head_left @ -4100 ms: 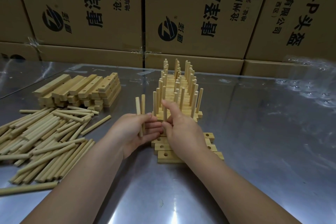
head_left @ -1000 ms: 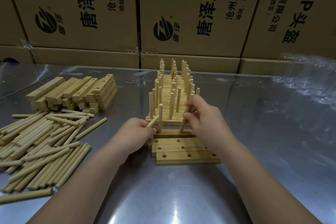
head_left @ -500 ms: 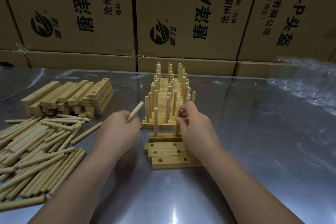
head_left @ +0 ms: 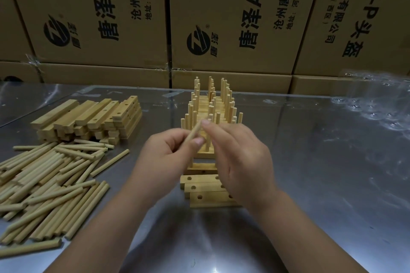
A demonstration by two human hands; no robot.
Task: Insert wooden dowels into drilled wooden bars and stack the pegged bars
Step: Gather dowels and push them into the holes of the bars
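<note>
Here, just above the drilled bars (head_left: 199, 186) on the tabletop (head_left: 310, 162), before the pegged bars (head_left: 210, 104), the left hand (head_left: 164, 157) pinches a tilted dowel (head_left: 195, 132) low down while the right hand (head_left: 239, 162) pinches its upper end.

on the table (head_left: 332, 184) i see loose dowels (head_left: 44, 184) at the left, the stack of drilled bars (head_left: 88, 119) just behind them, and the row of pegged bars (head_left: 210, 104) running away from me in the middle. a few flat bars (head_left: 213, 200) lie side by side at its near end. my left hand (head_left: 164, 157) and right hand (head_left: 241, 157) meet above them at one dowel (head_left: 195, 133), and cardboard boxes (head_left: 233, 17) stand along the far edge.
</note>
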